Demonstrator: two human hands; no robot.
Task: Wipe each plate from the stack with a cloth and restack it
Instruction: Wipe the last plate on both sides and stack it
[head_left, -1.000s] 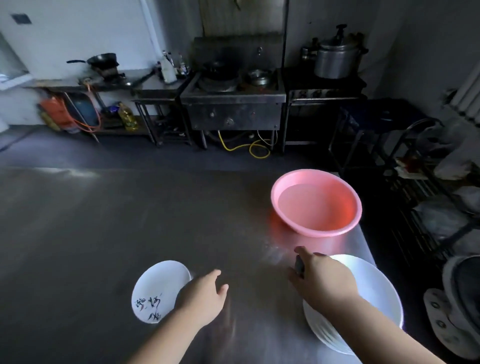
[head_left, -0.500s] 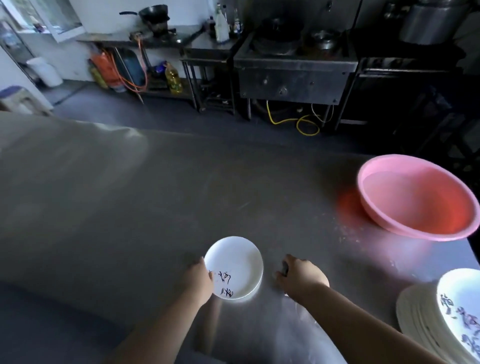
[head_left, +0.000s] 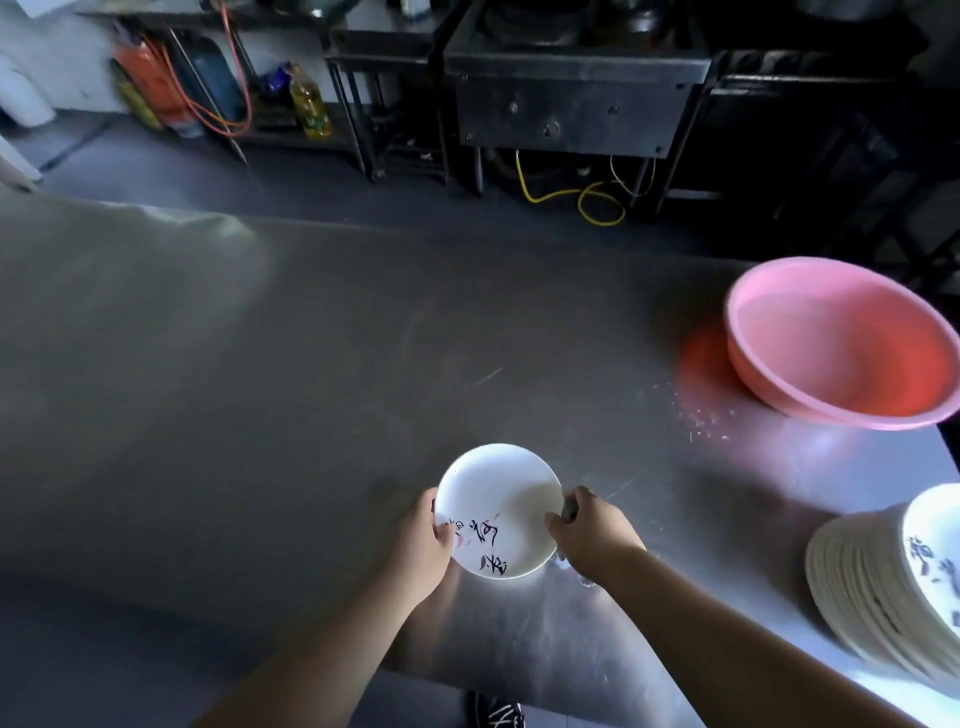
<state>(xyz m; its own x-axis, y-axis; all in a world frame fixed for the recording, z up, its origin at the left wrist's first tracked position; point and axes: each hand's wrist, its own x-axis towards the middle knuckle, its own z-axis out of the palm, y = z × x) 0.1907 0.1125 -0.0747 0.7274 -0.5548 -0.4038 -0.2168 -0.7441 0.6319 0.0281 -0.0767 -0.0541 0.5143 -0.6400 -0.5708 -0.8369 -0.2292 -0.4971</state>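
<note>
Near the table (head_left: 311, 338) front edge, both my hands have closed in on the plate (head_left: 498, 509): left hand (head_left: 423, 540) now grips its rim, right hand (head_left: 592, 535) clutches sth dark, prob the cloth, touching the other rim, so wiping can start; stack (head_left: 883, 587) waits well apart to the right

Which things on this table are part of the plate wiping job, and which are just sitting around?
Part of the job:
small plate, held by left hand and right hand
stack of plates

Just sitting around:
pink basin
oil bottle
yellow hose
</note>
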